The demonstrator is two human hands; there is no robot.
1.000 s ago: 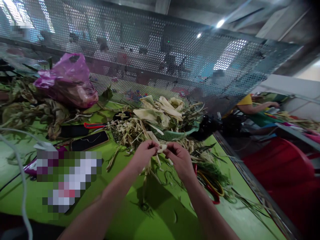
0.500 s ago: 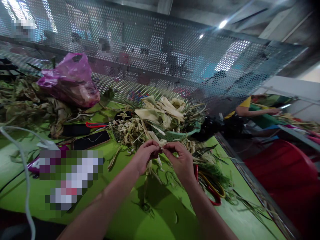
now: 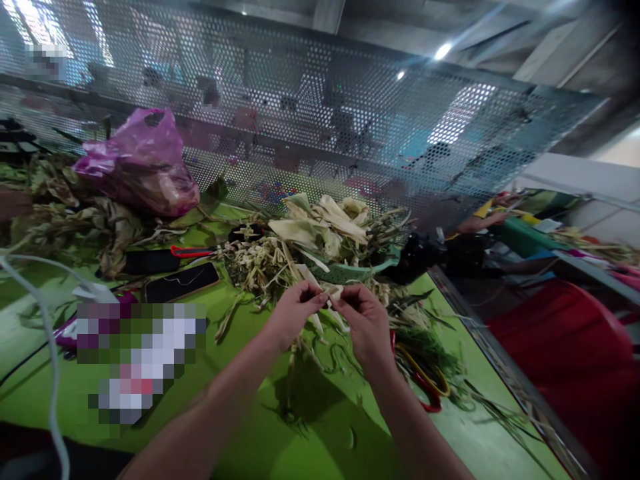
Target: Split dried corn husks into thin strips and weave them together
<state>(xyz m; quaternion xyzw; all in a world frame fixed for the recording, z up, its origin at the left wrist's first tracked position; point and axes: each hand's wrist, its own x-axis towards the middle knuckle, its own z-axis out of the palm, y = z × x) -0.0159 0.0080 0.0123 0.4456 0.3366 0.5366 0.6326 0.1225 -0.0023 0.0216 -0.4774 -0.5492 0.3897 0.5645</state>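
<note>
Over the green table, my left hand [image 3: 295,312] and my right hand [image 3: 366,321] face each other, each pinching a small pale piece of dried corn husk [image 3: 335,293] between thumb and fingers. The fingertips partly cover the piece, so its full shape is hidden. Just beyond them a heap of cream husks [image 3: 340,223] rests in a green basket [image 3: 363,272]. Bundles of thin dried stalks [image 3: 263,263] lie left of the basket. Beside my right wrist are red and yellow looped handles [image 3: 434,387], probably of scissors, partly under green fibres [image 3: 430,350].
At left are a phone [image 3: 183,283], a red cutter [image 3: 193,252], a purple tool [image 3: 70,333] and a white cable [image 3: 53,373]. A pink bag [image 3: 145,167] stands behind. A perforated metal screen [image 3: 280,100] borders the back. A red chair [image 3: 560,340] is right, near a co-worker's arm [image 3: 483,222].
My hands have drawn slightly apart at the fingertips, and the husk piece between them looks more spread. The co-worker's arm at right has shifted. Part of another person's hand now shows at the left edge.
</note>
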